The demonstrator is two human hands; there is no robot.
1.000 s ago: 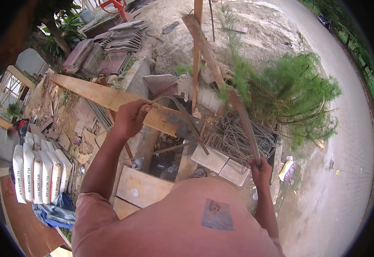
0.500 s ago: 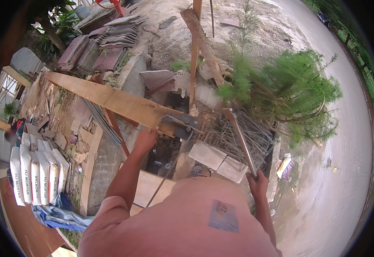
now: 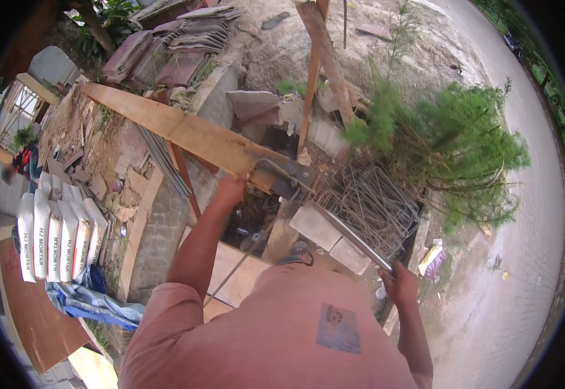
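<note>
My left hand (image 3: 232, 189) is closed at the near edge of a long wooden plank (image 3: 185, 129), close to its right end. What its fingers grip is too small to make out. A bent steel rod (image 3: 288, 174) lies over the dark plate on that end. My right hand (image 3: 400, 284) is wrapped round the lower end of a long metal bar (image 3: 355, 237). From there the bar slants up and left, and its far end lies close to the plank's end, just past the pale blocks (image 3: 315, 225).
Bent steel rod frames (image 3: 376, 204) are heaped beyond the bar, beside a leafy green branch (image 3: 451, 139). An upright wooden post (image 3: 310, 91) stands behind the plank. White sacks (image 3: 54, 233) are stacked at left, and roof tiles (image 3: 185, 48) at the back. Below the plank is a dark pit (image 3: 250, 223).
The metal bar's far end has swung down and left, from near the branch to beside the plank's end. My left hand stays at the plank edge. The whole view has shifted slightly.
</note>
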